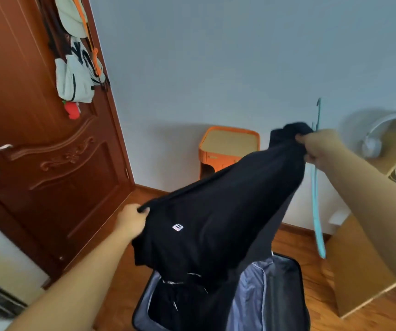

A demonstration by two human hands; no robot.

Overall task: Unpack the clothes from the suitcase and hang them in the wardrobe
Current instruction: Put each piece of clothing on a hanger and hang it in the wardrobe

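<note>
A black garment (218,211) with a small white logo hangs stretched in the air between my hands. My left hand (131,219) grips its lower left edge. My right hand (318,146) holds its upper end together with a light blue hanger (317,218), whose hook sticks up above the hand and whose arm hangs down below it. Under the garment, an open suitcase (280,295) with grey lining lies on the wooden floor, with dark clothes inside its left half. No wardrobe is in view.
A brown door (37,151) at left carries hanging bags and caps (75,75). An orange stool (228,149) stands against the blue wall. A cardboard box (354,271) sits at right, below white headphones (373,139).
</note>
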